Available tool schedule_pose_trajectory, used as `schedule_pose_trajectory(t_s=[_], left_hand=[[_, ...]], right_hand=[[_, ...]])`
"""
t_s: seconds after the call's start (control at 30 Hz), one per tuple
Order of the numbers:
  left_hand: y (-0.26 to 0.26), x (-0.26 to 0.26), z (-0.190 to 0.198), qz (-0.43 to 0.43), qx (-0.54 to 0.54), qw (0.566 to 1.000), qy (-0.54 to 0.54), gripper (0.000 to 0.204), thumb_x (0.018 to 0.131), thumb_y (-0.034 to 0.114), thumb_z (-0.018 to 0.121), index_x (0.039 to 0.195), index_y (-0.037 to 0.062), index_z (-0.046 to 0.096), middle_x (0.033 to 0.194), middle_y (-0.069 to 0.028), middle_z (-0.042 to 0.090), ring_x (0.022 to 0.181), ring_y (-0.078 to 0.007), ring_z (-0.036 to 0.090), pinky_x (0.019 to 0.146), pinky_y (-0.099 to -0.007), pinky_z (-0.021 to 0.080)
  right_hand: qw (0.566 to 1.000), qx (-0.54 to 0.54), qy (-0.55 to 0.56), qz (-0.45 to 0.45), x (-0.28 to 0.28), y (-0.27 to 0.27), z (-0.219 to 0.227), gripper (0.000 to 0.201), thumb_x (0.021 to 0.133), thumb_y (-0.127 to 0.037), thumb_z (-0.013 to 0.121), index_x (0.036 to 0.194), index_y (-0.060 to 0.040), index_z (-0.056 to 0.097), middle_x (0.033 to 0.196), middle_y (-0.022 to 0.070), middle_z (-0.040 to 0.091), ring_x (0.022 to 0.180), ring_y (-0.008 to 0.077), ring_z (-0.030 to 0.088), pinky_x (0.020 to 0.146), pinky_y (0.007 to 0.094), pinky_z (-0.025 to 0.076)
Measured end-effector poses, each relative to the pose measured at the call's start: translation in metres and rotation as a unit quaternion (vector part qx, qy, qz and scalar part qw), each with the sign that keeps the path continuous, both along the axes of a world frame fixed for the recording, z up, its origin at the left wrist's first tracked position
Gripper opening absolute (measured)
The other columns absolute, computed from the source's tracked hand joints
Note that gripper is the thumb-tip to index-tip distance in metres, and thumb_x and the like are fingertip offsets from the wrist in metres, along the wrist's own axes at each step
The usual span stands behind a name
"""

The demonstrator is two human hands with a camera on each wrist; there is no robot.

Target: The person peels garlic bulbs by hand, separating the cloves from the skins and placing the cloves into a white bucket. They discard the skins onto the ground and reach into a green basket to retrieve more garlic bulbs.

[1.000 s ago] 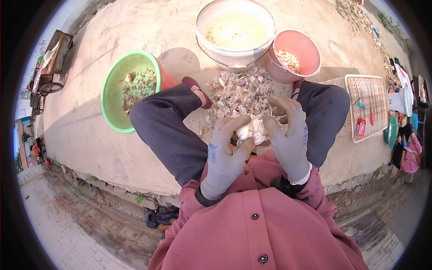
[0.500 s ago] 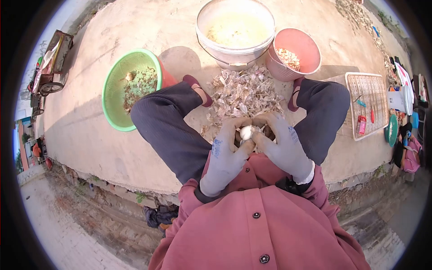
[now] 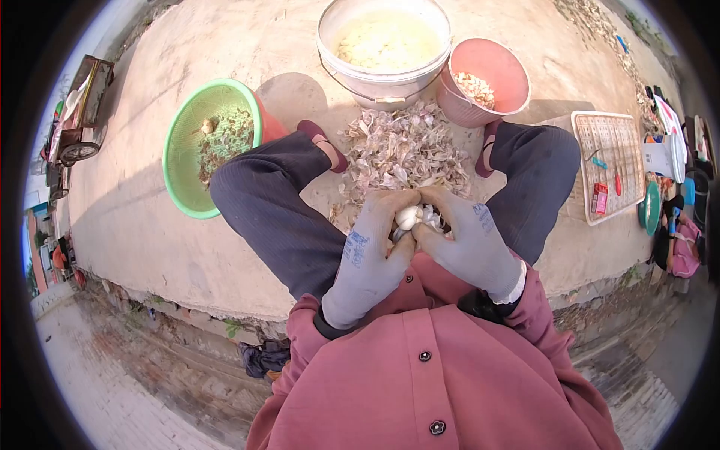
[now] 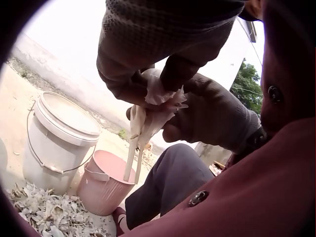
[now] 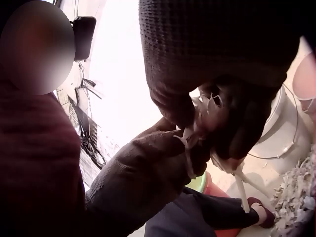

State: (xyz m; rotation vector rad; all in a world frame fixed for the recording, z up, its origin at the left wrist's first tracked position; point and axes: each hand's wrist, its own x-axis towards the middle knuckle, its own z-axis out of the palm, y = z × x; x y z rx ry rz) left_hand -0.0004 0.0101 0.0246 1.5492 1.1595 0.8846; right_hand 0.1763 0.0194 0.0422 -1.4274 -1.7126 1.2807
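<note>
A white garlic bulb (image 3: 409,217) sits between two hands in grey-white work gloves, held close in front of the lap. The left hand (image 3: 369,241) grips the bulb from one side, thumb and fingers curled about it. From the other side the right hand (image 3: 469,234) pinches the garlic, its fingertips meeting the left ones. Loose papery skin (image 4: 159,94) and pale stalk strips (image 4: 132,153) hang below the fingers in the left wrist view. In the right wrist view, torn skin (image 5: 210,106) shows between the dark, shaded fingers.
A heap of garlic skins (image 3: 401,150) lies between the feet. Behind it stand a white bucket (image 3: 379,88) of pale contents and a pink bucket (image 3: 452,105) with cloves. A green basket (image 3: 174,161) is at left, a tray (image 3: 628,142) with small tools at right.
The right hand, spread and apart one second ago, has come in against the left hand and onto the garlic. The left hand keeps its hold; the view has shifted slightly.
</note>
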Motion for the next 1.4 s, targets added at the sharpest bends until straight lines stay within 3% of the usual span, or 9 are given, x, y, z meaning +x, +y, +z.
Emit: schedule_pose_trajectory(t_s=[0.27, 0.33, 0.57, 0.63, 0.67, 0.77, 1.07, 1.27, 1.4], left_hand=[[0.001, 0.004, -0.006, -0.006, 0.083, 0.994, 0.067, 0.046, 0.078, -0.01, 0.059, 0.122, 0.0012, 0.057, 0.112, -0.0192, 0.056, 0.1, -0.0369, 0.059, 0.084, -0.0384, 0.05], [0.001, 0.003, -0.008, -0.006, 0.065, 0.995, 0.081, 0.044, 0.079, -0.007, 0.062, 0.122, 0.0018, 0.058, 0.111, -0.0156, 0.06, 0.091, -0.0266, 0.062, 0.078, -0.0325, 0.05], [-0.001, 0.009, -0.01, 0.032, 0.067, 0.996, 0.055, 0.043, 0.08, -0.006, 0.061, 0.122, 0.0003, 0.058, 0.107, -0.0135, 0.062, 0.087, -0.0205, 0.062, 0.075, -0.0301, 0.05], [-0.001, 0.01, -0.008, 0.059, -0.009, 0.998, 0.01, 0.044, 0.081, -0.006, 0.061, 0.124, 0.0001, 0.054, 0.109, -0.0149, 0.06, 0.088, -0.0221, 0.063, 0.075, -0.0315, 0.052], [-0.003, 0.012, -0.002, 0.083, -0.065, 0.994, -0.025, 0.042, 0.083, -0.005, 0.06, 0.124, -0.0005, 0.053, 0.107, -0.0113, 0.06, 0.088, -0.0138, 0.061, 0.073, -0.0269, 0.051], [-0.003, 0.013, -0.003, 0.128, -0.124, 0.982, -0.058, 0.041, 0.083, -0.006, 0.06, 0.122, -0.0005, 0.054, 0.107, -0.0105, 0.06, 0.089, -0.0112, 0.061, 0.072, -0.0248, 0.051], [-0.007, 0.012, -0.021, 0.096, -0.049, 0.994, -0.01, 0.041, 0.08, -0.007, 0.061, 0.12, 0.0, 0.055, 0.105, -0.0126, 0.059, 0.091, -0.021, 0.061, 0.081, -0.0327, 0.05], [-0.009, 0.009, -0.025, 0.046, -0.011, 0.998, 0.043, 0.043, 0.078, -0.006, 0.063, 0.119, 0.0011, 0.055, 0.103, -0.0157, 0.058, 0.087, -0.0275, 0.06, 0.076, -0.0357, 0.049], [-0.008, 0.008, -0.023, 0.031, 0.049, 0.994, 0.092, 0.041, 0.079, -0.004, 0.064, 0.119, 0.0019, 0.058, 0.105, -0.013, 0.062, 0.085, -0.02, 0.064, 0.075, -0.0321, 0.05]], right_hand=[[1.0, 0.01, -0.014, -0.024, -0.01, -0.009, -0.007, 0.023, 0.089, -0.013, 0.057, 0.109, -0.0021, 0.057, 0.087, 0.0209, 0.063, 0.079, 0.0388, 0.065, 0.068, 0.0447, 0.051], [0.999, 0.015, -0.013, -0.032, -0.013, -0.01, -0.013, 0.021, 0.09, -0.012, 0.056, 0.108, -0.0017, 0.058, 0.087, 0.0206, 0.064, 0.079, 0.0382, 0.066, 0.068, 0.0444, 0.051], [0.994, -0.028, 0.037, -0.104, -0.014, -0.007, -0.014, 0.022, 0.095, -0.009, 0.052, 0.112, 0.001, 0.063, 0.098, 0.02, 0.068, 0.086, 0.0344, 0.068, 0.075, 0.0407, 0.053], [0.993, -0.02, 0.047, -0.107, -0.013, -0.009, -0.024, 0.025, 0.096, -0.011, 0.054, 0.117, 0.0009, 0.063, 0.103, 0.0204, 0.068, 0.091, 0.0345, 0.068, 0.08, 0.0398, 0.053], [0.992, -0.012, 0.059, -0.109, -0.013, -0.01, -0.027, 0.029, 0.096, -0.012, 0.056, 0.122, 0.0008, 0.062, 0.108, 0.0208, 0.068, 0.097, 0.0347, 0.068, 0.084, 0.039, 0.053], [0.994, 0.019, 0.043, -0.095, -0.014, -0.01, -0.024, 0.034, 0.095, -0.014, 0.06, 0.125, 0.0006, 0.062, 0.116, 0.0205, 0.067, 0.104, 0.0344, 0.066, 0.09, 0.0386, 0.052], [0.999, 0.016, -0.013, -0.05, -0.004, -0.012, -0.025, 0.038, 0.088, -0.01, 0.06, 0.125, -0.0016, 0.06, 0.109, 0.0202, 0.067, 0.095, 0.0364, 0.066, 0.081, 0.0429, 0.051], [0.998, -0.055, -0.026, -0.029, -0.002, -0.01, -0.026, 0.034, 0.087, -0.013, 0.06, 0.119, -0.0014, 0.06, 0.099, 0.0219, 0.066, 0.087, 0.036, 0.067, 0.075, 0.0424, 0.051], [0.988, -0.15, 0.015, -0.027, 0.0, -0.009, -0.027, 0.035, 0.086, -0.011, 0.059, 0.119, -0.0005, 0.059, 0.096, 0.0217, 0.066, 0.086, 0.0352, 0.067, 0.073, 0.0417, 0.051]])
